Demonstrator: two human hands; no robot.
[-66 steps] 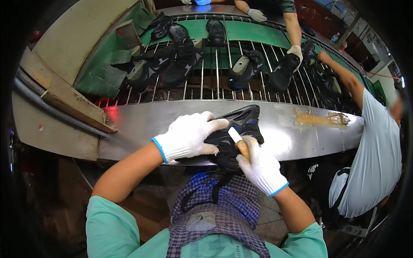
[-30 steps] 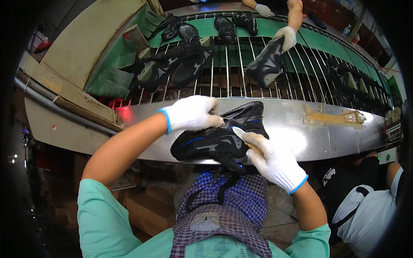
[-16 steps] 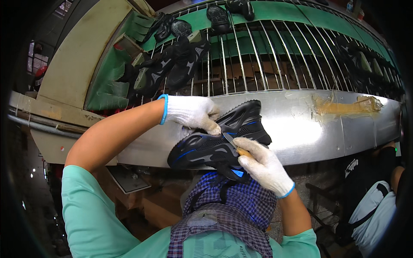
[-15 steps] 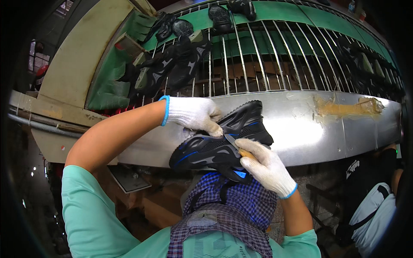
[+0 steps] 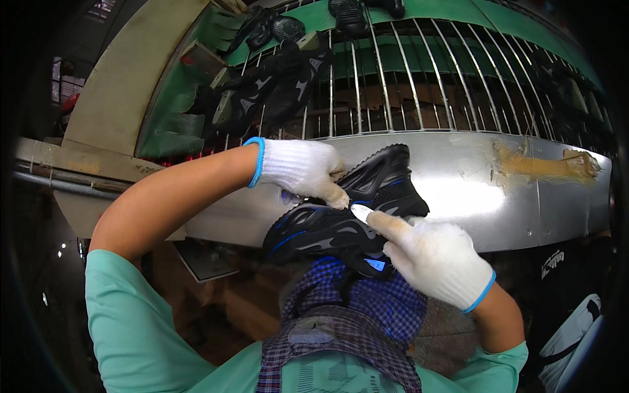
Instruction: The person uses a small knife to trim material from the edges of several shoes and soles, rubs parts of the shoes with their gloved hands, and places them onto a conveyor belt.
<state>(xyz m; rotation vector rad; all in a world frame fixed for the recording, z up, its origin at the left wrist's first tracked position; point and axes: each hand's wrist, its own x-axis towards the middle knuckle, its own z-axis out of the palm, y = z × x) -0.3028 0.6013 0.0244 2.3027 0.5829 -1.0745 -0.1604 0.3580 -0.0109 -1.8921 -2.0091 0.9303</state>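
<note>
Right fingers: the gloved right hand (image 5: 436, 259) is curled shut around a small pale-tipped tool (image 5: 361, 211), the forefinger laid along it, its tip touching the shoe's side
Left fingers: the gloved left hand (image 5: 298, 169) lies over the upper end of the shoe, fingers bent and pressed onto it, fingertips just beside the tool tip
Shoe: a black shoe with blue lines (image 5: 347, 213), on its side, held at the near edge of the metal bench (image 5: 524, 203), partly over the lap
Progress: by my judgement the work along the shoe's side is midway; the tool sits near the middle of the sidewall, and I cannot tell which parts are already done
What is left: the shoe is in hand, not yet set on the rack
Bench: a brownish smear of glue or tape (image 5: 544, 164) toward its right end
Beyond: a wire rack (image 5: 419, 85) over a green belt (image 5: 452, 13), dark shoes (image 5: 268, 92) at its left end
Lap: a blue checked cloth (image 5: 354, 314) under the hands
</note>
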